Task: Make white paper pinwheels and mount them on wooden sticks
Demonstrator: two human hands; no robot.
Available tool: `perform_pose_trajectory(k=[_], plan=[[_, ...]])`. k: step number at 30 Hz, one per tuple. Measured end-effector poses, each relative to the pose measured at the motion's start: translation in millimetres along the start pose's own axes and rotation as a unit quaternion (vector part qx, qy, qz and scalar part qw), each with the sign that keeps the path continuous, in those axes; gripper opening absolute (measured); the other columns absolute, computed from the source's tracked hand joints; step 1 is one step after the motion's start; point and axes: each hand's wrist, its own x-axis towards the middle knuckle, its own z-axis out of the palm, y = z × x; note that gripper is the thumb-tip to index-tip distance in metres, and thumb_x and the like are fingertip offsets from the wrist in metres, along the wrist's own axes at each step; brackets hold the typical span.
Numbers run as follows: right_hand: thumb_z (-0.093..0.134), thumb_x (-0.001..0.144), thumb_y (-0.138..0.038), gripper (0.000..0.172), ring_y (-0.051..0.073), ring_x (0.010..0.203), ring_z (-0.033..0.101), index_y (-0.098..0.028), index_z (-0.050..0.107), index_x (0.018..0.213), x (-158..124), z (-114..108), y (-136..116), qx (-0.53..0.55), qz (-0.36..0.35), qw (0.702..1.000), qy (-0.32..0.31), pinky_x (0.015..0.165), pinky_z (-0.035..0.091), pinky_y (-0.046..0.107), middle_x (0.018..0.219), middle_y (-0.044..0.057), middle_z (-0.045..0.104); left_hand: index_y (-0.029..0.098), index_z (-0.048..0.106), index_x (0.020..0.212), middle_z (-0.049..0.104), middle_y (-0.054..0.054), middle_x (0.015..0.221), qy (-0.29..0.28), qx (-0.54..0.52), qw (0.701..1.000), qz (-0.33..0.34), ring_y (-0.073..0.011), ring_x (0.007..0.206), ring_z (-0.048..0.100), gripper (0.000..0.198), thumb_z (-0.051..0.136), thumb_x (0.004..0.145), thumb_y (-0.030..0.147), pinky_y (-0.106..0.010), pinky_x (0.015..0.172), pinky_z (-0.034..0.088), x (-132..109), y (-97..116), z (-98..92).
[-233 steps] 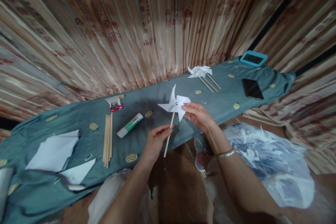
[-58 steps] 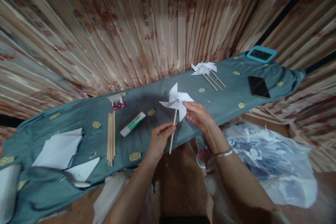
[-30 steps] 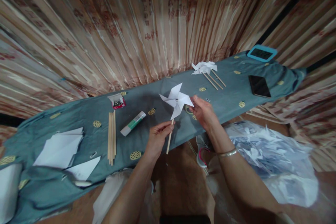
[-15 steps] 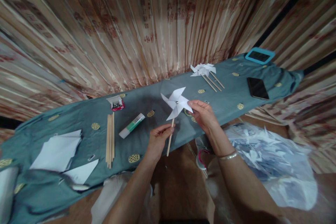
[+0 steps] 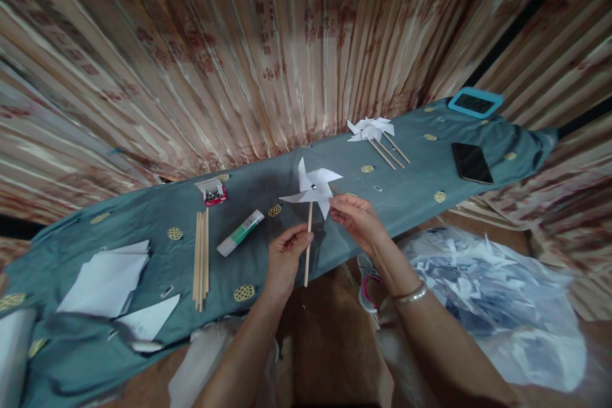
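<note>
A white paper pinwheel (image 5: 319, 180) with a metal pin at its centre stands upright on a wooden stick (image 5: 307, 264). My left hand (image 5: 285, 256) is closed, pinching the stick below the blades between thumb and fingers. At the lower right blade, my right hand (image 5: 359, 222) has its thumb and fingertips together on the paper edge. Left of the hands lie a glue stick (image 5: 241, 232), a bundle of wooden sticks (image 5: 201, 261) and a small open box of metal pins (image 5: 213, 193). More finished pinwheels (image 5: 370, 129) lie behind, to the right.
The narrow table has a green cloth (image 5: 335, 248). On its left are stacked white paper sheets (image 5: 102, 280) and a loose paper piece (image 5: 152, 317). A phone (image 5: 472, 162) and a blue-framed device (image 5: 475, 102) lie right. A plastic bag of paper scraps (image 5: 492, 293) is on the floor.
The pinwheel's blades have turned about the pin, and its head sits slightly further left. My right hand has moved a little down and left along with a blade. My left hand keeps the stick.
</note>
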Motion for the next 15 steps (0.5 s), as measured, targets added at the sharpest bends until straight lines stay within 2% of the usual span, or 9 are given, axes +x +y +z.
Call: perform_pose_trajectory(k=[15], plan=[[0.089, 0.045, -0.041, 0.032, 0.007, 0.057, 0.054, -0.018, 0.070, 0.057, -6.3, 10.9, 8.6, -0.007, 0.018, 0.998, -0.064, 0.057, 0.041, 0.021, 0.062, -0.001, 0.067, 0.019, 0.077, 0.076, 0.070, 0.001, 0.070, 0.000, -0.004, 1.000, 0.011, -0.0089, 0.065, 0.057, 0.029, 0.084, 0.050, 0.026, -0.022, 0.068, 0.044, 0.1, -1.2, 0.6]])
